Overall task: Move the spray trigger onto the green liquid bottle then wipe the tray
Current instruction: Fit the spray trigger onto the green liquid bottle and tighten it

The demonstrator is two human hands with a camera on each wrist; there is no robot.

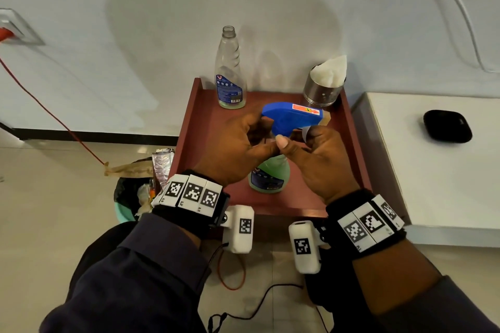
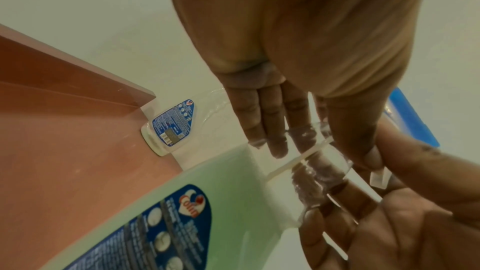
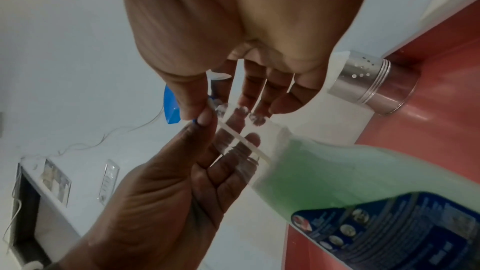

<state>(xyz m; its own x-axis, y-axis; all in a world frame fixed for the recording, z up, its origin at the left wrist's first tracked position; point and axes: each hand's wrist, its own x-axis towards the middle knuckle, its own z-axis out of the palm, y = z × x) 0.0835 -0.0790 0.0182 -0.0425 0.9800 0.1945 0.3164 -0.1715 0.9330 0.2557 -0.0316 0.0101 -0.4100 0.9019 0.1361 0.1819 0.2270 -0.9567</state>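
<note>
The green liquid bottle [image 1: 270, 173] stands near the front of the red-brown tray [image 1: 205, 127]. The blue spray trigger [image 1: 292, 116] sits just above its neck, nozzle pointing right. My left hand [image 1: 243, 140] curls around the bottle's clear neck. My right hand [image 1: 297, 143] pinches the trigger's collar, its thumb meeting the left thumb. In the left wrist view the white dip tube [image 2: 293, 163] runs down inside the green bottle [image 2: 221, 182]. The right wrist view shows my right hand [image 3: 233, 106] with fingers behind the neck of the green bottle [image 3: 324, 167].
An empty clear bottle [image 1: 230, 76] stands at the tray's back left. A steel cup [image 1: 322, 94] holding white tissue [image 1: 331, 70] is at the back right. A black case [image 1: 446, 130] lies on the white ledge to the right. A waste bin [image 1: 132, 197] sits on the floor to the left.
</note>
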